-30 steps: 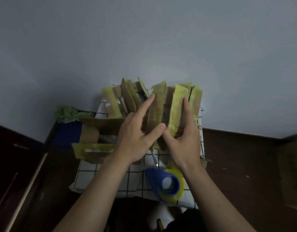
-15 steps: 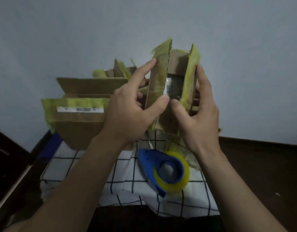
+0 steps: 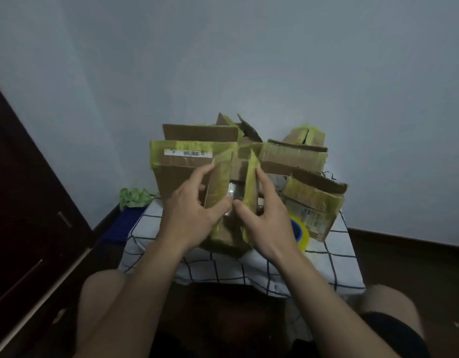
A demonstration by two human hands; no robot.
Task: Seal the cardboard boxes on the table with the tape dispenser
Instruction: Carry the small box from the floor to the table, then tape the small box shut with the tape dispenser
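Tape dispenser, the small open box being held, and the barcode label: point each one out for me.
tape dispenser [image 3: 304, 237]: head view, on the visible edge of its yellow tape roll.
small open box [image 3: 228, 239]: head view, on its lower front wall.
barcode label [image 3: 188, 152]: head view, on the middle of the white strip.

Brown boxes [image 3: 187, 177], yellow-green tape; white black-grid cloth [image 3: 334, 264].

The tape dispenser [image 3: 302, 235] is mostly hidden behind the right grip [image 3: 267, 223]; only a bit of blue and yellow peeks out. Some fingers of the left grip [image 3: 189, 218] are tucked behind a flap of the small box [image 3: 228, 239]. Something shiny sits inside that box, too dark to tell. The label [image 3: 187, 152] on the big box [image 3: 176, 182] is too small to read.
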